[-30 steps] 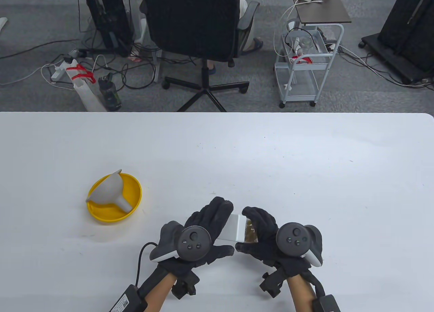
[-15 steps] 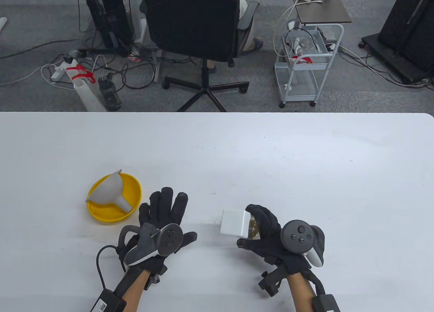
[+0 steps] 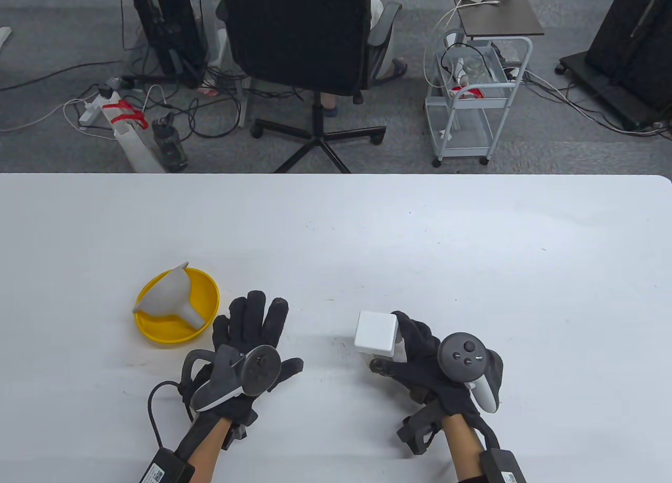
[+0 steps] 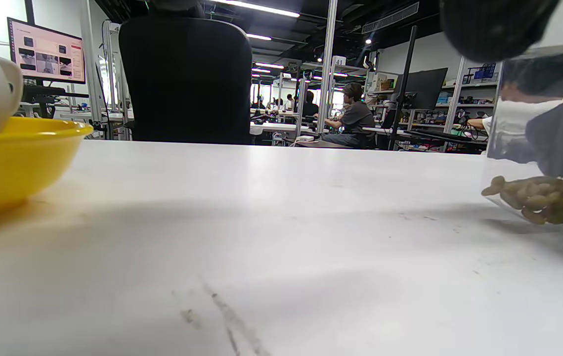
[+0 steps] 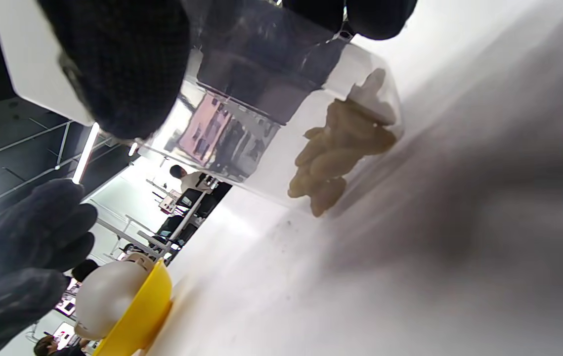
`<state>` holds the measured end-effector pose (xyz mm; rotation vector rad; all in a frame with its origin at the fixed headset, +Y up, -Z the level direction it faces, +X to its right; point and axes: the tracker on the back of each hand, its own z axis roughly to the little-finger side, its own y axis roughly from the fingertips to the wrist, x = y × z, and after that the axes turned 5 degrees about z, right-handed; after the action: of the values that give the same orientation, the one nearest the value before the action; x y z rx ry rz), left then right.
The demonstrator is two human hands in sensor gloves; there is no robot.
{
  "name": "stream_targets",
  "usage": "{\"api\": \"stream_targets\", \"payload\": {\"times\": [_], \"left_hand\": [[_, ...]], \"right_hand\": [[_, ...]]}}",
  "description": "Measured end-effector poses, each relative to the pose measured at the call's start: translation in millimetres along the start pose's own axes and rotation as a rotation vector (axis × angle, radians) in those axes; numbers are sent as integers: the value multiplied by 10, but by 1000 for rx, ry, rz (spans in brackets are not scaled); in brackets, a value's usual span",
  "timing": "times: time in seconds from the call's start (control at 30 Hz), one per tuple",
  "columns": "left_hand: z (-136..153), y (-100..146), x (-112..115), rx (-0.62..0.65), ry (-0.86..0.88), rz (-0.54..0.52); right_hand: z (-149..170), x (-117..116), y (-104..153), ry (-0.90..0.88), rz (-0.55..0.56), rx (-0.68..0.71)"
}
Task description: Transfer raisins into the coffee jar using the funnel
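My right hand grips a clear jar with a white square lid, just above or on the table at front centre. The lid faces up and left. Pale raisins lie in the jar's lower corner; they also show in the left wrist view. My left hand lies open on the table with fingers spread, apart from the jar. A grey funnel lies on its side in a yellow bowl just left of my left hand.
The white table stretches far and right of my hands. A black office chair and a wire cart stand on the floor beyond the far edge.
My left hand let go of the jar's lid, moved left and now lies spread on the table. My right hand has turned the jar more upright, still gripping it.
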<state>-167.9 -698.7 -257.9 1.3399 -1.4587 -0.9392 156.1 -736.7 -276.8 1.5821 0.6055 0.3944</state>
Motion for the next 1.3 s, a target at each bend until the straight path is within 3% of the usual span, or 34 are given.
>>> {"api": "stream_targets", "payload": {"times": [1.13, 1.3], "left_hand": [[-46, 2, 17, -1, -37, 21], [-48, 3, 18, -4, -42, 25]], "right_hand": [[98, -3, -66, 2, -106, -80], [32, 141, -24, 120, -125, -63]]}}
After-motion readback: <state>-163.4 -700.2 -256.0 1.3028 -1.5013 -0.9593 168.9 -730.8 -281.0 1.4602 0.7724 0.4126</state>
